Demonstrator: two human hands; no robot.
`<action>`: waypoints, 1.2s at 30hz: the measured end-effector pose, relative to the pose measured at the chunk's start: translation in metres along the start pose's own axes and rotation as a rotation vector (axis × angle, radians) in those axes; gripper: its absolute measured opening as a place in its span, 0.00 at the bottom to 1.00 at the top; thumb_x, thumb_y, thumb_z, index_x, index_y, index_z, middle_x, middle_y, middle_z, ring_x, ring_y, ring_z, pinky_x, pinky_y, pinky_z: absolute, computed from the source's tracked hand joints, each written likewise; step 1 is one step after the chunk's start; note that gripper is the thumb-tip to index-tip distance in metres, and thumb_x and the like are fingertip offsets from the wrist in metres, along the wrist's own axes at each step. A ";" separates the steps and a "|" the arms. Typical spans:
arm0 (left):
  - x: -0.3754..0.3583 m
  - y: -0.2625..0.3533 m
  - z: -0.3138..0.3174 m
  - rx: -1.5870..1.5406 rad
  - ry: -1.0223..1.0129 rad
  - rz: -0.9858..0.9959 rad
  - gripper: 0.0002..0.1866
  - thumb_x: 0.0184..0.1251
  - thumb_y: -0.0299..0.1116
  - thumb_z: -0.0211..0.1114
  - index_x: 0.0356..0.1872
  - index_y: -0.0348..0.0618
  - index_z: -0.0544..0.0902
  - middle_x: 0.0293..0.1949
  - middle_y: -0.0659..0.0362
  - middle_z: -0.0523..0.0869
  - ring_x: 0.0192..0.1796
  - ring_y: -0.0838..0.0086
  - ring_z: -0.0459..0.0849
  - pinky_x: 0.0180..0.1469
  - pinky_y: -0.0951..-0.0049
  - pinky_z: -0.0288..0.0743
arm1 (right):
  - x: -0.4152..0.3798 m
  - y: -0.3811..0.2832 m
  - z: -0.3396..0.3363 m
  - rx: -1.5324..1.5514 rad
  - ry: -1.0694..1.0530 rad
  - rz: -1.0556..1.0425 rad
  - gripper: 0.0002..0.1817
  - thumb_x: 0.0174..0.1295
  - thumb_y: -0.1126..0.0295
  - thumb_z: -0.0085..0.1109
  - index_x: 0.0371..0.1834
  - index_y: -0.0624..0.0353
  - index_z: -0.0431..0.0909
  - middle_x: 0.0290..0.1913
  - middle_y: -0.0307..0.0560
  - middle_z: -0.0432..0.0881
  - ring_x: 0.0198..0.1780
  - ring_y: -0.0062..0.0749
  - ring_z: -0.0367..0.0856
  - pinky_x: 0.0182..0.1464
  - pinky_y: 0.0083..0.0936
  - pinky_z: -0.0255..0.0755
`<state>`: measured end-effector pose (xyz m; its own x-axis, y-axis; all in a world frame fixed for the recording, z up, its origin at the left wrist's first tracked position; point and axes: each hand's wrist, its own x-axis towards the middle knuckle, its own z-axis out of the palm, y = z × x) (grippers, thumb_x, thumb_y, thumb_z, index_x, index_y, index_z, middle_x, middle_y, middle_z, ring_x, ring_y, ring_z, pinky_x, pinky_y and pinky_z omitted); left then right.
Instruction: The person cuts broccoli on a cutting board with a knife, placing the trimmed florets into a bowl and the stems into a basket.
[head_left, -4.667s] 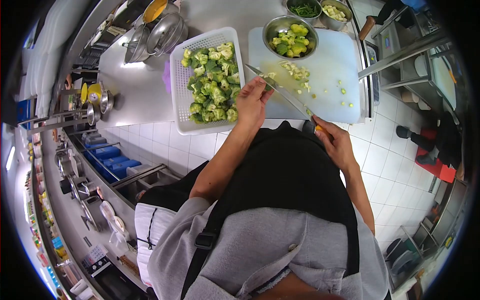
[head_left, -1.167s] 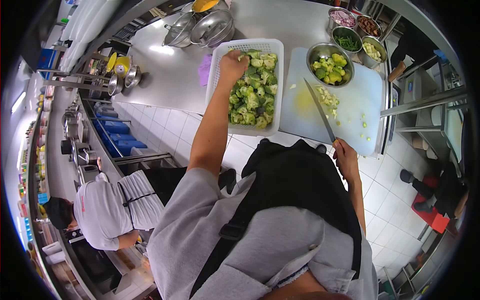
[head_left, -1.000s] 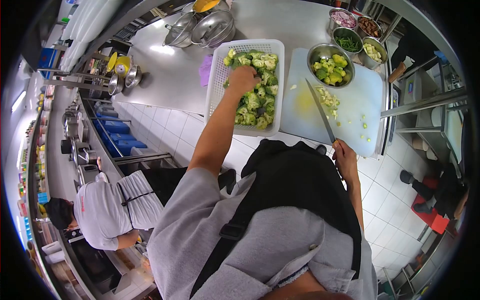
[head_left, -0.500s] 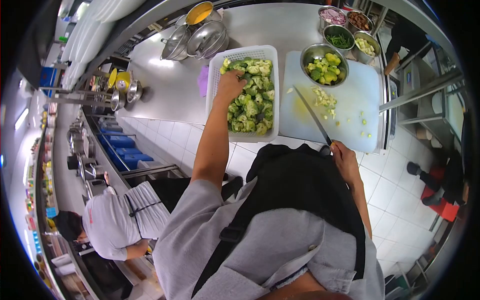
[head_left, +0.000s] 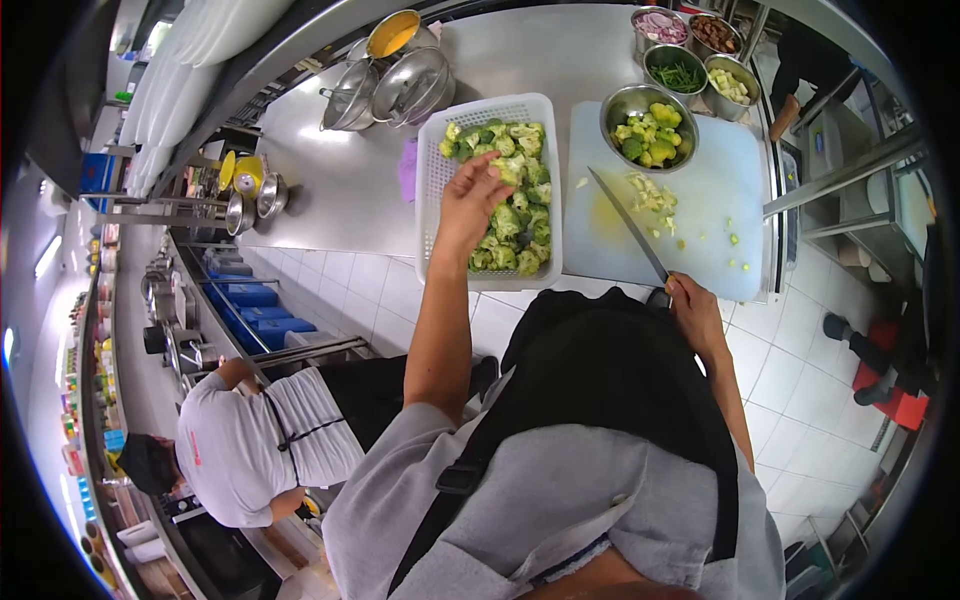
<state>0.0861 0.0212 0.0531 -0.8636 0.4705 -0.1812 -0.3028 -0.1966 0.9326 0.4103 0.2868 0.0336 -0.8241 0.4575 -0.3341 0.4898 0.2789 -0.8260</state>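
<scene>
My left hand (head_left: 472, 195) is closed on a broccoli floret (head_left: 508, 170), raised above the white perforated basket (head_left: 430, 220) of broccoli. In my right hand (head_left: 692, 305), at the front edge of the white cutting board (head_left: 735, 190), is the handle of a knife (head_left: 630, 225). Its blade lies over the board and points away to the upper left. Small chopped pieces (head_left: 652, 195) are scattered to the right of the blade. A steel bowl (head_left: 612, 125) with cut broccoli stands at the board's back.
Beyond the board stand several steel containers, one with green slices (head_left: 676, 77). Strainers (head_left: 412, 88) and an orange-filled bowl (head_left: 394, 34) sit at the back left. A purple cloth (head_left: 409, 170) touches the basket. Another person (head_left: 270, 430) bends over the counter at left.
My left hand has lifted out of the broccoli and moved right, now with a floret in its fingers. My right hand and the knife have barely moved. The other person has shifted slightly.
</scene>
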 end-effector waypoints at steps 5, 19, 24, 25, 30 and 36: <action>-0.047 -0.017 0.079 -0.101 -0.221 0.011 0.15 0.77 0.19 0.67 0.61 0.37 0.84 0.54 0.60 0.88 0.53 0.75 0.88 0.63 0.64 0.87 | -0.004 0.013 0.000 -0.086 0.096 -0.146 0.16 0.82 0.63 0.56 0.61 0.62 0.84 0.39 0.67 0.87 0.41 0.65 0.86 0.47 0.47 0.78; -0.071 -0.108 0.137 0.938 -0.216 0.208 0.13 0.60 0.25 0.81 0.45 0.37 0.88 0.43 0.48 0.90 0.40 0.60 0.93 0.46 0.62 0.87 | -0.020 -0.023 -0.021 -0.061 -0.086 0.064 0.18 0.84 0.60 0.53 0.66 0.59 0.81 0.41 0.66 0.87 0.44 0.64 0.87 0.50 0.47 0.78; -0.071 -0.108 0.138 0.919 -0.215 0.194 0.12 0.62 0.25 0.81 0.45 0.36 0.89 0.44 0.48 0.91 0.41 0.62 0.93 0.46 0.64 0.88 | -0.021 -0.011 -0.016 -0.077 -0.081 0.024 0.20 0.86 0.61 0.51 0.71 0.58 0.80 0.30 0.48 0.81 0.33 0.35 0.79 0.44 0.34 0.76; -0.071 -0.108 0.138 0.931 -0.218 0.177 0.12 0.62 0.26 0.81 0.45 0.36 0.90 0.45 0.48 0.92 0.41 0.62 0.94 0.47 0.65 0.88 | -0.021 -0.010 -0.016 -0.077 -0.088 0.031 0.20 0.86 0.61 0.51 0.71 0.58 0.80 0.30 0.48 0.81 0.33 0.36 0.79 0.43 0.34 0.76; -0.071 -0.113 0.133 0.921 -0.245 0.183 0.12 0.62 0.26 0.82 0.44 0.36 0.90 0.45 0.49 0.91 0.42 0.62 0.94 0.48 0.65 0.88 | -0.017 -0.009 -0.016 -0.108 -0.086 -0.020 0.19 0.86 0.60 0.50 0.68 0.60 0.80 0.30 0.49 0.81 0.33 0.36 0.80 0.42 0.35 0.76; -0.074 -0.117 0.132 0.992 -0.185 0.355 0.12 0.59 0.29 0.83 0.42 0.40 0.89 0.41 0.51 0.90 0.38 0.60 0.92 0.41 0.64 0.86 | 0.024 0.007 0.018 0.006 -0.080 -0.040 0.19 0.86 0.59 0.49 0.65 0.59 0.81 0.29 0.57 0.83 0.34 0.53 0.85 0.42 0.44 0.77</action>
<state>0.2385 0.1232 -0.0018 -0.7380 0.6635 0.1232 0.4893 0.4004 0.7748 0.3887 0.2848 0.0121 -0.8635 0.3766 -0.3355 0.4540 0.2904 -0.8424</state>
